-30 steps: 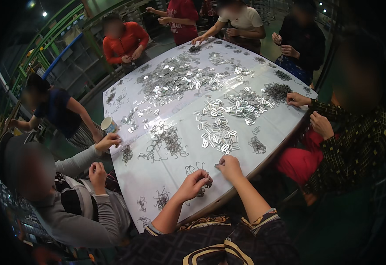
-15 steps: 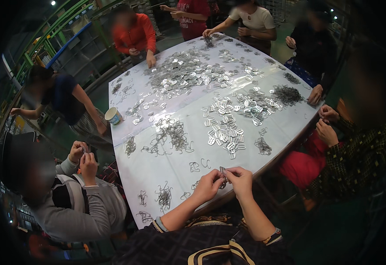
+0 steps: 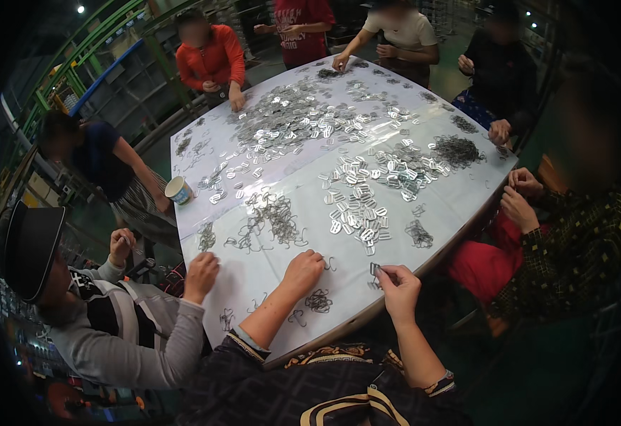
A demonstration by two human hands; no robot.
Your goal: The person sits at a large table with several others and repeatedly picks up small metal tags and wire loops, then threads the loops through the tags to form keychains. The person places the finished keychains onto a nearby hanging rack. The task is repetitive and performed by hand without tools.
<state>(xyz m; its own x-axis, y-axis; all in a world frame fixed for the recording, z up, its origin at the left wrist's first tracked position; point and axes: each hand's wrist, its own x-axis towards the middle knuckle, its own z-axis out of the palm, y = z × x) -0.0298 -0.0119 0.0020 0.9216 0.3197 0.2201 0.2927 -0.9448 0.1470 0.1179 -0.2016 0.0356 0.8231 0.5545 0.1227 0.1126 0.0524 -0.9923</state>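
At the table's near edge, my right hand [image 3: 401,284] pinches a small slotted metal buckle [image 3: 375,270] between thumb and forefinger, a thin bit of wire seeming to hang below it. My left hand [image 3: 306,272] is down at the tabletop, fingers curled; its fingertips are partly hidden, so what they grip cannot be made out. Just right of it lies a bent wire hook [image 3: 330,264]. Nearer me sits a small heap of wire hooks [image 3: 318,301]. Beyond my hands, flat silver buckles [image 3: 356,213] lie in a loose pile.
The white-covered table [image 3: 254,186] bears a large far pile of buckles [image 3: 282,113], wire hooks [image 3: 276,216] and a dark wire heap [image 3: 458,150]. A paper cup [image 3: 178,190] stands at the left edge. Several people surround the table; a co-worker's hand [image 3: 201,275] reaches over close on my left.
My hands have parted: the left moved left and forward to the tabletop, while the right stayed near the edge with the buckle. The left neighbour's hand has reached over the table.
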